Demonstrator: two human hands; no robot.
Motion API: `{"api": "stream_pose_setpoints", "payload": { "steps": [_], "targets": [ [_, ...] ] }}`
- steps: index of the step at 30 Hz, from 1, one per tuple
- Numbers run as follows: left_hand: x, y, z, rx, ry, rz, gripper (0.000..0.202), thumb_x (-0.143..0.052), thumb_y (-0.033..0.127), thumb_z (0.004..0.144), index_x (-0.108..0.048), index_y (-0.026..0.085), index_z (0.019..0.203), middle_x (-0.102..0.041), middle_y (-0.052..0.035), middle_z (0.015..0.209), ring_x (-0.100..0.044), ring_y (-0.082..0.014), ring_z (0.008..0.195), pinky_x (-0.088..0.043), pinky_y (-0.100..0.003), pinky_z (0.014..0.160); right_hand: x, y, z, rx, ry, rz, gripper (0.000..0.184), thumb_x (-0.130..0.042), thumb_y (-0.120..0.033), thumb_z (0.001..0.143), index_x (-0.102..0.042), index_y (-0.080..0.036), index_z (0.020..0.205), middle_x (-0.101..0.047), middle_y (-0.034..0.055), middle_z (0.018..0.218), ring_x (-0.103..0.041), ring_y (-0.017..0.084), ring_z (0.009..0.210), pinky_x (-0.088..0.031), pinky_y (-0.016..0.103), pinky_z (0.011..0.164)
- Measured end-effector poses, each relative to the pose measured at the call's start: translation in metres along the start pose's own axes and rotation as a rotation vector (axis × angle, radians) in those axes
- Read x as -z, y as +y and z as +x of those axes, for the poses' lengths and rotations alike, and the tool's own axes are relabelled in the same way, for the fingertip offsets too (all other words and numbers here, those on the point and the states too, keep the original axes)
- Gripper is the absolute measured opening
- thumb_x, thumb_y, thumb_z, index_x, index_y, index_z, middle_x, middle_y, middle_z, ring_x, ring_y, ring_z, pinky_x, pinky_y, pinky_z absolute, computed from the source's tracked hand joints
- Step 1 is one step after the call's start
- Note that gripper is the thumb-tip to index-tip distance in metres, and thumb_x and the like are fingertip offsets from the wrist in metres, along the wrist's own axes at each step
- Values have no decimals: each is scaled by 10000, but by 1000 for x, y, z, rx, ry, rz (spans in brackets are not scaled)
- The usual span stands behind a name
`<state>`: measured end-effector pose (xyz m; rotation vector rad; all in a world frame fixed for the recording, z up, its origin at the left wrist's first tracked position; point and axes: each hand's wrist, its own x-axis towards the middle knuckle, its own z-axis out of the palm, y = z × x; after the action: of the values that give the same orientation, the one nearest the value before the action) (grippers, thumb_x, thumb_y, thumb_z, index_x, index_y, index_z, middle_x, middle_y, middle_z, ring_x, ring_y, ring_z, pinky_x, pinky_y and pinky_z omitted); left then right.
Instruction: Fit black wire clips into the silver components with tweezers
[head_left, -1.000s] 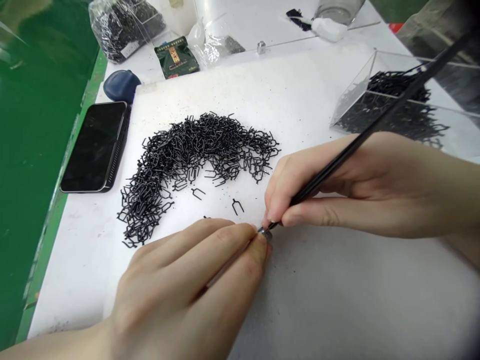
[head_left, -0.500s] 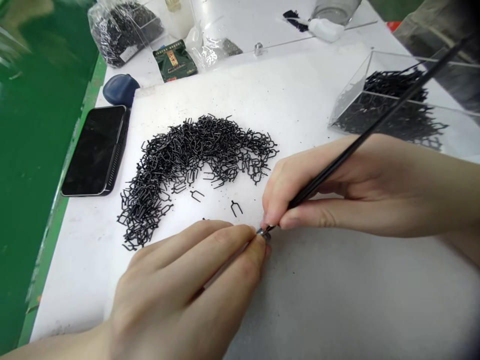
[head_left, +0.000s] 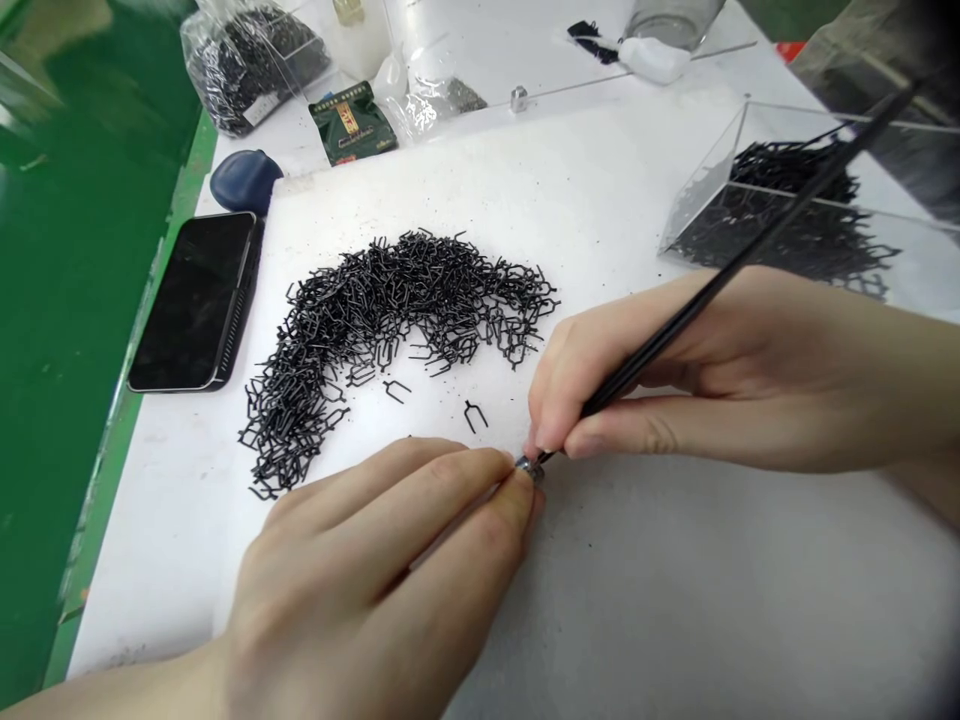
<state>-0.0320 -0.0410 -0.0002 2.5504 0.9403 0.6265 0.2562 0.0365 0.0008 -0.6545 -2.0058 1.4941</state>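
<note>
Between the thumb and forefinger of my left hand is a small shiny metal piece, mostly covered by the fingertips. My right hand grips slim black tweezers like a pen, slanting up to the right. Their tips meet the metal piece; whether they pinch anything there is hidden. Beyond my hands, a curved heap of small black fork-shaped pieces lies on the white work surface. One loose fork-shaped piece rests just above my left fingertips.
A phone and a dark blue rounded object lie at the left. A clear box of black pieces stands at the right. Behind are a bag of black pieces, a green packet and a small metal part.
The whole view has shifted very slightly. Both hands keep the same hold, with the tweezer tips still at the metal piece.
</note>
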Motion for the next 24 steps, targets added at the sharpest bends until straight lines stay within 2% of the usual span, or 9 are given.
{"api": "stream_pose_setpoints", "payload": {
  "steps": [3,6,9,11,12,14,17,20,24],
  "targets": [
    [-1,-2,0,-7,8,-19,183,-609,360,1297,-734,227,1311,-890,-6,1248,-869,-126,1101,-747,-233,1018,0,0,-1,-21,18,14,125,-857,-111,1064,-906,-226,1051,-929,-11,1033,-879,157,944,-684,229,846],
    [2,0,-1,-7,10,-24,180,-618,361,1295,-740,230,1312,-896,-7,1248,-876,-135,1085,-757,-250,1010,0,0,0,-4,-5,5,57,-894,-173,1041,-902,-229,1041,-929,5,1032,-881,183,935,-693,257,828],
    [4,4,0,0,13,-24,202,-620,375,1295,-758,228,1289,-904,-6,1224,-882,-139,1061,-764,-258,991,1,0,1,-7,-3,-5,66,-879,-179,1055,-912,-236,1050,-926,12,1031,-879,187,940,-690,264,833],
    [5,5,3,-7,47,-29,184,-666,358,1278,-782,217,1258,-910,7,1187,-879,-121,1027,-755,-224,960,1,-1,1,-16,-6,-3,69,-877,-178,1055,-917,-234,1054,-924,16,1031,-879,187,941,-687,262,833],
    [6,5,4,26,36,-20,213,-653,360,1286,-791,199,1262,-913,-10,1222,-883,-128,1066,-751,-230,996,2,-1,0,-18,-9,-2,60,-881,-183,1050,-917,-231,1050,-924,17,1030,-880,189,940,-687,262,832],
    [6,5,6,20,97,-39,189,-695,314,1265,-813,183,1198,-921,-15,1198,-886,-126,1045,-746,-210,961,2,0,0,-21,-13,-3,49,-887,-186,1040,-915,-226,1044,-925,20,1032,-885,191,943,-691,261,833],
    [6,4,5,6,61,-40,203,-684,368,1274,-790,211,1198,-919,12,1176,-886,-123,1020,-744,-220,963,3,2,1,-2,-17,-3,54,-889,-176,1036,-915,-219,1056,-931,23,1045,-893,193,955,-700,262,839],
    [3,5,4,17,71,-20,216,-639,309,1284,-747,217,1121,-910,1,1123,-879,-145,959,-755,-279,887,4,2,1,28,-33,3,51,-916,-196,1023,-914,-213,1070,-936,24,1055,-898,196,957,-707,262,835],
    [-5,7,10,26,149,36,278,-631,222,1270,-724,223,1008,-877,26,987,-842,-129,840,-728,-279,770,2,0,-1,-9,-6,25,92,-889,-141,1052,-924,-226,1054,-935,2,1040,-894,176,951,-702,239,838]
  ]
}}
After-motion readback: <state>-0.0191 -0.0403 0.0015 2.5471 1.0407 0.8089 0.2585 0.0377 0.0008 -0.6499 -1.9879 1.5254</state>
